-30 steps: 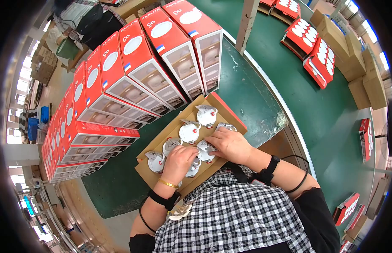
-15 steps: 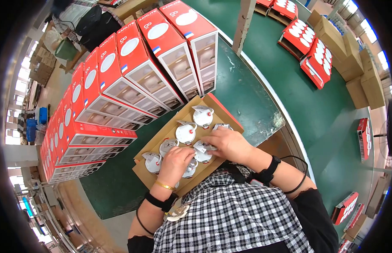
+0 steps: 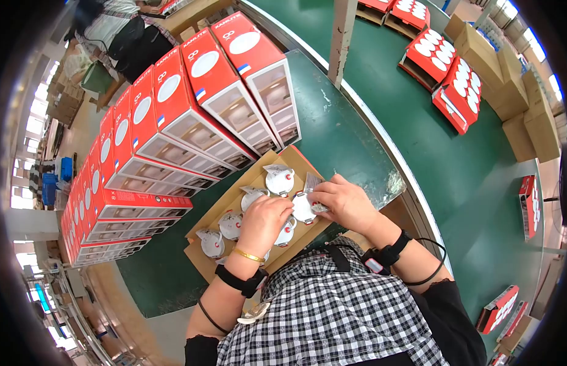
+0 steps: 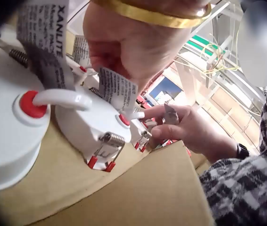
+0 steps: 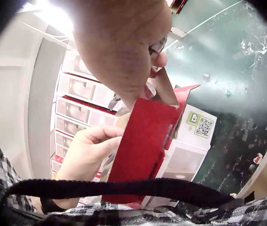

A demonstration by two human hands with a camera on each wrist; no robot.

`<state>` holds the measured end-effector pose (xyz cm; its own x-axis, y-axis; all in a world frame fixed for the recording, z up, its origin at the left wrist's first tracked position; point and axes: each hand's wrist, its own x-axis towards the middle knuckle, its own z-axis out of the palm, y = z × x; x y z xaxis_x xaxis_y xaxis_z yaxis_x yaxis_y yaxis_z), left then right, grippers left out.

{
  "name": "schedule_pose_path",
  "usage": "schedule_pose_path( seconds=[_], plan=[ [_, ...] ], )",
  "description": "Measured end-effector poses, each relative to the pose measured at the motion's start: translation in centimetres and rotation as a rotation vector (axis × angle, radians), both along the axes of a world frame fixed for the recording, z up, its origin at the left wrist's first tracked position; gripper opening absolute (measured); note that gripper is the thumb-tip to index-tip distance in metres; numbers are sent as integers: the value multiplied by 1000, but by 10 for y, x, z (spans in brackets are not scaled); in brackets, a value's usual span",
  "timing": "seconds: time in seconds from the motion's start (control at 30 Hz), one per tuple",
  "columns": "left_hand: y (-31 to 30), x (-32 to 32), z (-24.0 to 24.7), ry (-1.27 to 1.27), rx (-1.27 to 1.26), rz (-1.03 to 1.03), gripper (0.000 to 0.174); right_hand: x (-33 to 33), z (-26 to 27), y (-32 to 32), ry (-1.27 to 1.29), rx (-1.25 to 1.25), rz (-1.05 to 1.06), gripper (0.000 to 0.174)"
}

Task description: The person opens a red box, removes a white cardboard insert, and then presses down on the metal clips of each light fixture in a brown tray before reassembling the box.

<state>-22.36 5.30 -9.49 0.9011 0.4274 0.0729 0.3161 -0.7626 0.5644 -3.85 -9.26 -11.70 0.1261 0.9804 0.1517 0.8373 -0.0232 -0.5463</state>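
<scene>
An open cardboard tray holds several white round lamps with red centres and printed tags. My right hand is over the lamp at the tray's right end, and pinches a small silver-grey piece between thumb and fingers in the left wrist view. My left hand reaches over the middle lamps, its fingertips beside that end lamp; what they touch is hidden. In the left wrist view, a tag and a spring-clipped lamp lie below the left hand.
Red-and-white lamp boxes stand in a long row behind and left of the tray on a green table. A metal post rises at its far edge. More red boxes and cartons are at the right.
Both hands have shifted from the second lamp to the one at the tray's right end. The tray and lamps sit lower and further left in the head view.
</scene>
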Motion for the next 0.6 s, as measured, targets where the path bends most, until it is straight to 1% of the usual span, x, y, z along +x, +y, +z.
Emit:
schedule_pose_path(
  seconds=[0.2, 0.27, 0.6],
  plan=[
    [-5, 1, -15, 74, -19, 12, 11, 7, -6, -3, 42, 11, 12, 39],
    [-4, 1, -17, -1, -21, 15, 10, 7, -8, -3, 49, 16, 7, 40],
    [-4, 2, -17, -35, -23, 9, 10, 7, -15, -2, 46, 26, 8, 38]
  ],
)
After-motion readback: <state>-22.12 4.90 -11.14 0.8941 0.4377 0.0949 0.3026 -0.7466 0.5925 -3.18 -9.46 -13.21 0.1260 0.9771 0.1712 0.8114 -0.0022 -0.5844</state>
